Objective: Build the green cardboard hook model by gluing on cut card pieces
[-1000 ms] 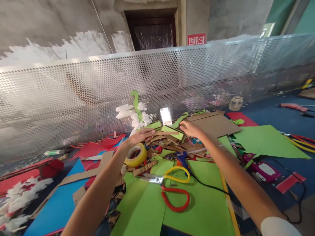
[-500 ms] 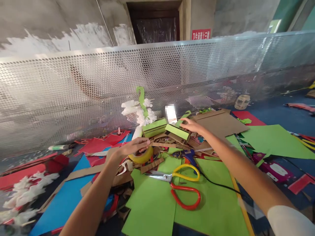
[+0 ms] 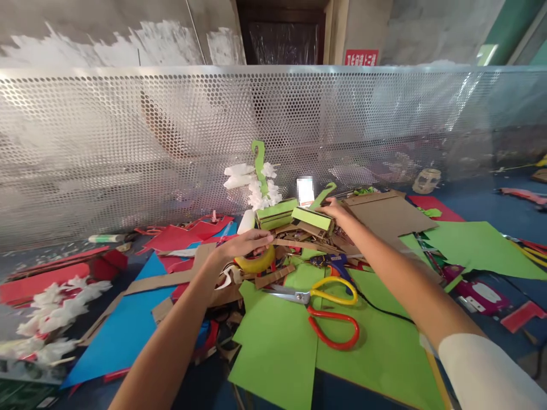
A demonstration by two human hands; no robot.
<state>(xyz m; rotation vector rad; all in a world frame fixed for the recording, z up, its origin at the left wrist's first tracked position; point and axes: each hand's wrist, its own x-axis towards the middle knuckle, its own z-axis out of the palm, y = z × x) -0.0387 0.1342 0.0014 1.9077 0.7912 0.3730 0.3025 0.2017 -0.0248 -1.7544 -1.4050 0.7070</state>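
Note:
My left hand (image 3: pixel 252 243) has its fingers closed on the end of a narrow cardboard strip (image 3: pixel 301 245), above a roll of yellow tape (image 3: pixel 256 260). My right hand (image 3: pixel 335 210) grips the far right side of a small green-faced cardboard box (image 3: pixel 313 217); some fingers are hidden behind it. A curved green paper piece (image 3: pixel 323 195) rises beside those fingers. To the left stands a similar green box (image 3: pixel 277 214), with a green curved neck (image 3: pixel 259 165) and white ruffled pieces (image 3: pixel 261 196) by it.
Scissors (image 3: pixel 303 297) with yellow and red handles lie on green sheets (image 3: pixel 277 347). Behind them is a blue glue gun (image 3: pixel 337 261) with a black cord. Blue board (image 3: pixel 123 324), red scraps (image 3: pixel 179 236) and brown cardboard (image 3: pixel 376 212) surround the pile. A perforated metal panel (image 3: pixel 192 125) stands behind.
The view has shifted, so most things appear slightly further right and higher. Both hands keep their grips, and the small green box has barely moved with my right hand.

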